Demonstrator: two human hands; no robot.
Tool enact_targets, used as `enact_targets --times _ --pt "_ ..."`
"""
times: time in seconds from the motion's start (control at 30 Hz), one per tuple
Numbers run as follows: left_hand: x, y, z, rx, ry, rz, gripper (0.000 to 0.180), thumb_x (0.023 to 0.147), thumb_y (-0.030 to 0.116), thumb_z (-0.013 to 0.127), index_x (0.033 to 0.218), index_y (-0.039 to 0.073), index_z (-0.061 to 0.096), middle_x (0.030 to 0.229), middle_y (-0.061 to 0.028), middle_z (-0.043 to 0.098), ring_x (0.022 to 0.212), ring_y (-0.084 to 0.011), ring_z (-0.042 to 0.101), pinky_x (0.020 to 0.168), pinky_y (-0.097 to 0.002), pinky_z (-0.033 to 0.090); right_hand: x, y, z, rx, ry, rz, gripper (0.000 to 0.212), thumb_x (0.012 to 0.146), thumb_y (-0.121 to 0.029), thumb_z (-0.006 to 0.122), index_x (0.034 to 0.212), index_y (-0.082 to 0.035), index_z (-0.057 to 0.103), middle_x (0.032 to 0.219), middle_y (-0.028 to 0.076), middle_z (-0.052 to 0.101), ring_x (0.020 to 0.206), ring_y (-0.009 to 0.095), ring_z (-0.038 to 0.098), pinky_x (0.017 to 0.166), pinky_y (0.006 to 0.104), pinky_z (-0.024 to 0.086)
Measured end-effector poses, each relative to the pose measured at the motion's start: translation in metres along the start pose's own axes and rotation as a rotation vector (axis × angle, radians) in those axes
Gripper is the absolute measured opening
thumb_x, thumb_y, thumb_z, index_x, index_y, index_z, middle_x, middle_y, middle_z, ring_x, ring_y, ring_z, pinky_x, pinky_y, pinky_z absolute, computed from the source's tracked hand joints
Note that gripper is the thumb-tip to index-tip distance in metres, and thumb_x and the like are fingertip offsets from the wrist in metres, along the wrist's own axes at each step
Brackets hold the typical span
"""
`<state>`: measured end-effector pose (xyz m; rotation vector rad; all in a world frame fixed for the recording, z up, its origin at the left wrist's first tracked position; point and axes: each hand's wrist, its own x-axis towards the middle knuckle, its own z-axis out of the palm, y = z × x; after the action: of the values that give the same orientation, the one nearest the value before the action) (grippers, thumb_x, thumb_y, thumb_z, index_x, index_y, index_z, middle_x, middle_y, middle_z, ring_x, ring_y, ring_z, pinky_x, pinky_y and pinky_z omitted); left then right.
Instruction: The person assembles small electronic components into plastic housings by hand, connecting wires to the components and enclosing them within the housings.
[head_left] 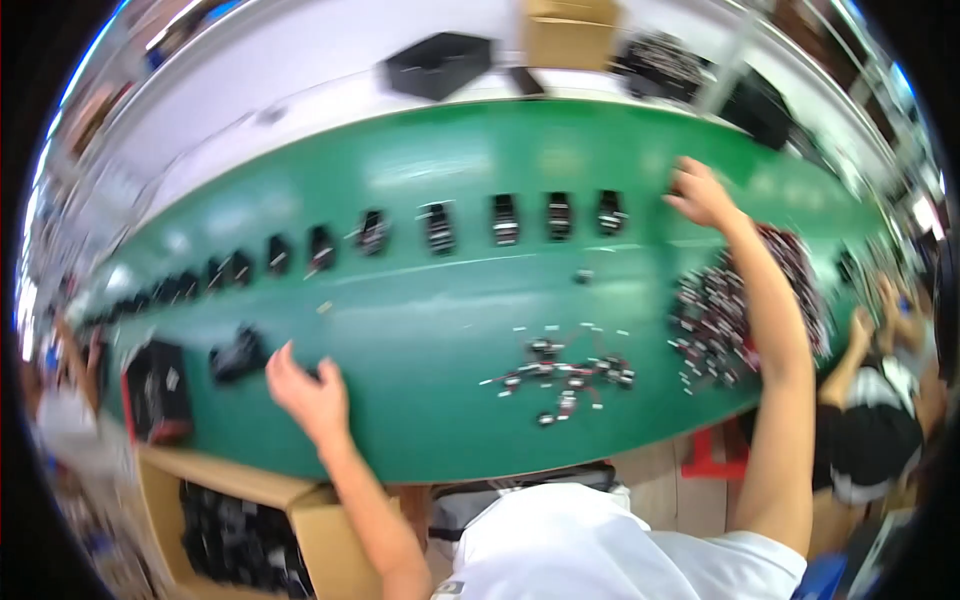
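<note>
Head view: a long green conveyor belt [430, 330] curves across the picture, and everything below is placed against it.

The left hand [305, 390] hovers over the belt's near edge, toward its left part. Its fingers are spread and loosely curled, and nothing is in its grasp. Just to its left lies a small black part [237, 355] on the belt, close to the fingertips but apart from them.

The right hand [700, 195] is stretched out to the belt's far edge on the right side. Its fingers are bent downward; motion blur hides whether they pinch anything, so I cannot tell if it holds something.

A row of small black components [505, 220] runs along the belt's far half, spaced one after another from left to right; the last one in the row [611, 212] sits just left of the right hand.

Near the belt's near edge, right of centre, lies a loose scatter of small black and white parts [570, 372]. A denser heap of dark parts [715, 320] lies on the belt's right part, under the right forearm.

Below the belt's near-left edge stands an open cardboard box [315, 530] filled with dark items.
</note>
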<state>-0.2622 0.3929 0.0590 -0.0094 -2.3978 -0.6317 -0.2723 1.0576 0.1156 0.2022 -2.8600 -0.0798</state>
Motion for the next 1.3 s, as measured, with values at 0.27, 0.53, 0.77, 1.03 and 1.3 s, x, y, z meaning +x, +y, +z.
enact_targets --times 0.27,0.53,0.77,1.03,1.3 --pt "-0.006 0.03 0.019 -0.177 -0.129 -0.079 0.056 0.083 0.02 0.074 0.13 0.003 0.051 0.133 -0.0181 0.047 0.124 -0.0341 0.047 0.105 -0.0423 0.038 -0.034 -0.031 -0.033 0.125 -0.125 0.044 0.025 0.077 -0.022 0.076 0.087 -0.006 0.059 0.129 0.011 0.05 0.115 0.034 0.05 0.097 0.0419 0.045" --pt "-0.009 0.04 0.014 -0.309 -0.213 -0.16 0.057 0.084 0.022 0.077 0.13 0.003 0.051 0.122 -0.012 0.058 0.111 -0.0253 0.056 0.1 -0.0362 0.042 -0.023 -0.045 -0.026 -0.007 -0.223 -0.041 0.022 0.067 -0.011 0.077 0.082 -0.006 0.062 0.132 0.008 0.049 0.121 0.031 0.048 0.097 0.0412 0.047" --pt "-0.007 0.043 0.016 -0.404 -0.233 -0.199 0.061 0.082 0.025 0.079 0.131 0.005 0.05 0.122 -0.011 0.058 0.108 -0.025 0.057 0.096 -0.036 0.045 -0.022 -0.065 -0.041 -0.212 -0.325 0.069 0.032 0.066 -0.016 0.079 0.094 -0.007 0.067 0.139 0.01 0.045 0.13 0.032 0.04 0.101 0.046 0.045" --pt "-0.018 0.051 0.001 -1.338 -0.463 -0.383 0.056 0.1 0.046 0.051 0.13 -0.001 0.049 0.118 -0.0154 0.059 0.089 -0.0206 0.062 0.072 -0.0276 0.051 -0.043 -0.184 -0.066 0.344 -0.279 0.257 0.024 0.08 -0.026 0.072 0.086 -0.002 0.07 0.078 0.014 0.07 0.074 0.03 0.069 0.074 0.0396 0.054" --pt "-0.081 0.118 -0.008 -1.464 -0.67 -0.387 0.078 0.095 0.07 0.032 0.126 0.0 0.05 0.113 -0.0146 0.06 0.073 -0.0186 0.057 0.059 -0.0275 0.042 -0.039 -0.211 -0.03 0.656 -0.216 0.55 0.029 0.079 -0.031 0.074 0.082 -0.003 0.068 0.08 0.009 0.07 0.073 0.024 0.066 0.069 0.0349 0.052"
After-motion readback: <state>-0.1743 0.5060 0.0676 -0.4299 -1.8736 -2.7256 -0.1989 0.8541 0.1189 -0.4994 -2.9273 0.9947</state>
